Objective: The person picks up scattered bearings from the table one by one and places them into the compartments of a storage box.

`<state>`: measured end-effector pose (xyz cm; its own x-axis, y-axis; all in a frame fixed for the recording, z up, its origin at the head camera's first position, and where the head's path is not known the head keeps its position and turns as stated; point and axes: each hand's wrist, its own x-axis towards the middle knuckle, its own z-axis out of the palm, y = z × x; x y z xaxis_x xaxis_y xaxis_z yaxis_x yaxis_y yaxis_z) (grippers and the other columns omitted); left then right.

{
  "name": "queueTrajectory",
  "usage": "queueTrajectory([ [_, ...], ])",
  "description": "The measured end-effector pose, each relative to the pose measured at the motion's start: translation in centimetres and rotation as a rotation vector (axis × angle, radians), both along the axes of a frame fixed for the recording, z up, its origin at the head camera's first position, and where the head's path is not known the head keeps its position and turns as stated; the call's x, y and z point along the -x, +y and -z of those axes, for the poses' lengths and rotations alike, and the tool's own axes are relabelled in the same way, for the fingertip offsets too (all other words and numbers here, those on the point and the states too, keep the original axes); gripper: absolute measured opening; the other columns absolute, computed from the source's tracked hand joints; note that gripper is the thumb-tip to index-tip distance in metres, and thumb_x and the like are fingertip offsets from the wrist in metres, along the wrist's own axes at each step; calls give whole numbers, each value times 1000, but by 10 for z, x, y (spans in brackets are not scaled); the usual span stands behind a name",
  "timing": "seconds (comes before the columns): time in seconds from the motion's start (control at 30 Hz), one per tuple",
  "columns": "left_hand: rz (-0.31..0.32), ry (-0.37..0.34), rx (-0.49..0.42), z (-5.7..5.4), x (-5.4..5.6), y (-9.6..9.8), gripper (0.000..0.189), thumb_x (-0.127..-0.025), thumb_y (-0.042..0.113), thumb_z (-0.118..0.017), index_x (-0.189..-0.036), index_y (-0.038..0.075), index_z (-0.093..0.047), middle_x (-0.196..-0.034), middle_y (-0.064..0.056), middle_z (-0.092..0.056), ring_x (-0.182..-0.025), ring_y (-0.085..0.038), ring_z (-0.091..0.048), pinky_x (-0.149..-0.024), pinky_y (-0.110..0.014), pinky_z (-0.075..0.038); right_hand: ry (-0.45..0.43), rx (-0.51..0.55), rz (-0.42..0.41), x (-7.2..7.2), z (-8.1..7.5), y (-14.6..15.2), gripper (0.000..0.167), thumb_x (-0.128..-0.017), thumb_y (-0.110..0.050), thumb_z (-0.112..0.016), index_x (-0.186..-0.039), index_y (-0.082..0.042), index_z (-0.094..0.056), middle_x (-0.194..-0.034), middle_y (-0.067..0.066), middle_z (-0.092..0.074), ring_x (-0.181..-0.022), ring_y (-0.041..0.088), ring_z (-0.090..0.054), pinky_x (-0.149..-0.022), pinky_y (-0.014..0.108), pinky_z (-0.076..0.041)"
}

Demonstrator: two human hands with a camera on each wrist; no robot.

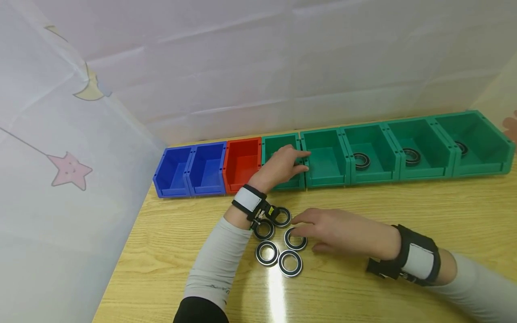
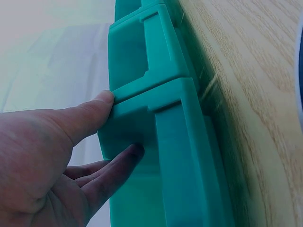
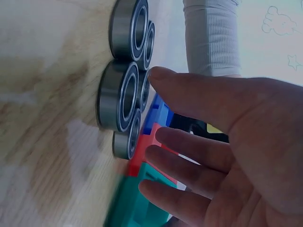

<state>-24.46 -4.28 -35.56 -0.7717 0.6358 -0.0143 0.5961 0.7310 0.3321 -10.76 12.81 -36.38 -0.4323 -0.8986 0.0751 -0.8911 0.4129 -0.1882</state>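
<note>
A row of bins runs along the back of the wooden table [image 1: 161, 233]: two blue bins [image 1: 171, 193], one red bin [image 1: 237, 187] and five green bins [image 1: 375, 176]. Three bearings [image 1: 367, 161] lie in the three rightmost green bins, one in each; five more [image 1: 300, 264] are clustered on the table. The left hand [image 1: 282, 165], fingers spread, reaches over the two leftmost green bins and covers much of the first. The right hand [image 1: 333, 231] is beside the cluster, its fingers apart, one overlapping the nearest bearing (whether they touch cannot be made out). The left wrist's strap [image 1: 247, 199] stands in the way, hiding parts of the two back bearings. A bin wall partly hides the rightmost bearing, and the right wrist view cuts one off at the top.
</note>
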Motion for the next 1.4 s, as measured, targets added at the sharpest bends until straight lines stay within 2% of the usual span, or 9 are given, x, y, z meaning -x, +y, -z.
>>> queueTrajectory([
  [0.3,7,-6,9,-3,0,0,50,-98,32,-61,-145,17,-52,-83,-3,-52,-84,-14,-48,-62,-20,-36,13,-16,-7,0,5,-6,48,-77,-20,-85,-122,-25,-67,-128,2,-65,-116,19,-62,-88,32,-57],
  [0.53,11,-14,4,-4,0,-1,50,-98,31,-61,-145,16,-52,-80,-4,-51,-83,-15,-47,-61,-20,-34,25,18,-44,-1,15,-11,49,-77,-17,-85,-122,-24,-68,-129,3,-64,-116,18,-61,-88,30,-57],
  [0.77,11,-12,-5,-2,1,-1,50,-98,31,-61,-144,16,-53,-82,-3,-51,-83,-14,-48,-62,-20,-35,-6,-4,-28,-2,21,-16,48,-79,-17,-83,-124,-25,-67,-131,1,-62,-117,15,-61,-89,30,-57],
  [1.07,-2,-11,6,-2,-1,0,50,-98,32,-62,-145,17,-53,-84,-3,-50,-83,-14,-47,-62,-20,-36,-2,-11,-28,-1,25,-19,45,-81,-18,-82,-124,-24,-68,-132,2,-63,-118,16,-61,-92,30,-56],
  [1.4,-3,-12,8,-1,-1,0,50,-97,32,-62,-145,18,-53,-83,-2,-51,-84,-14,-48,-62,-20,-37,16,-5,-45,-1,26,-22,39,-84,-17,-79,-121,-23,-69,-126,2,-66,-114,17,-61,-89,29,-57],
])
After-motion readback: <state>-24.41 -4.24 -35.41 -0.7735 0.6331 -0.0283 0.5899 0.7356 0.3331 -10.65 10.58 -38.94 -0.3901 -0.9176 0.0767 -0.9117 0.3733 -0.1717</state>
